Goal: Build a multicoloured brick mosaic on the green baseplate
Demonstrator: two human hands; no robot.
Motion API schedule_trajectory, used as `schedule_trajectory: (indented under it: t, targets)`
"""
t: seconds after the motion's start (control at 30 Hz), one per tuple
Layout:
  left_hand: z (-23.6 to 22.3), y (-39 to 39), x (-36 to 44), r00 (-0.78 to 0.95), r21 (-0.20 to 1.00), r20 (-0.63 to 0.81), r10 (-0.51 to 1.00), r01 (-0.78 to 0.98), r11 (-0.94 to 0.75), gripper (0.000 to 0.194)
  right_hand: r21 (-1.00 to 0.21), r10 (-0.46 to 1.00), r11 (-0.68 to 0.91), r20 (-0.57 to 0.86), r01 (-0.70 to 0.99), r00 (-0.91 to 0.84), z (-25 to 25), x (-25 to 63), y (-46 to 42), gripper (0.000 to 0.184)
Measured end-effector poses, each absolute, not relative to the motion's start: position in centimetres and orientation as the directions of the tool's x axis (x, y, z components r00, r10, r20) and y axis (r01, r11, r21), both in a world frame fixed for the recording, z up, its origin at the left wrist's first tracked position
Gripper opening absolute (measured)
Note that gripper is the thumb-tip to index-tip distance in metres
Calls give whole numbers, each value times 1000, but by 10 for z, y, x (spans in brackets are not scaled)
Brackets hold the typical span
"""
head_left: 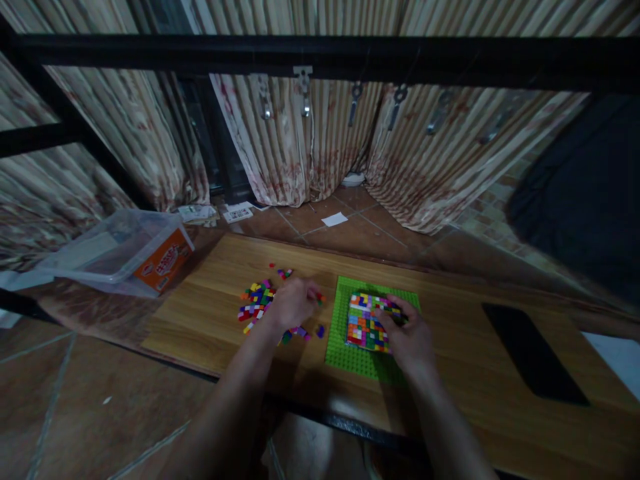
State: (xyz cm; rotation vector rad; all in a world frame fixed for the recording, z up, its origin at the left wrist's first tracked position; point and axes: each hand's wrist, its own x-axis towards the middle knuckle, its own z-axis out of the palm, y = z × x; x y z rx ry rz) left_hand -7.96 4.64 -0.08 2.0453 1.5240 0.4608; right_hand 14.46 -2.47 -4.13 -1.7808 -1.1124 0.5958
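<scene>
My left hand (294,305) is over the right side of a loose pile of small colourful toy bricks (257,300). Its fingers are pinched together, with small red, orange and green toy bricks (321,299) at the tips. On a green studded baseplate (338,343) lies a tightly packed multicoloured brick panel (364,330). My right hand (411,331) curls around the panel's right side, thumb across its top and fingers at the far right corner, hiding that part. A purple brick (321,331) lies between the pile and the baseplate.
The wooden table (200,320) carries a black flat slab (535,353) and white paper (615,360) at the right. At the left stands a clear plastic bin (115,257) with an orange label. A dark metal bar with hooks (304,93) crosses above; striped curtains (300,147) hang behind.
</scene>
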Motion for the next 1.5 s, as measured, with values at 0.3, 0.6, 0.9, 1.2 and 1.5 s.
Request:
schedule_trajectory:
  t: [0.3,0.6,0.9,1.2,1.5]
  targets:
    - [-5,39,-75,333,414,-9,943,860,-299,17,-830,891,-177,93,529,444,-36,145,-26,52]
    - [4,41,-68,411,634,68,909,686,-357,16,-880,893,-143,82,453,442,-39,147,-24,51]
    - [4,26,-22,412,753,123,903,554,-355,19,-887,902,-117,93,446,421,-37,147,-25,48]
    - [-5,23,-5,339,727,186,922,584,-361,20,-868,909,-127,92,481,406,-31,146,-26,46]
    - [-4,18,3,263,662,233,936,662,-351,15,-854,909,-140,89,501,406,-27,146,-26,47]
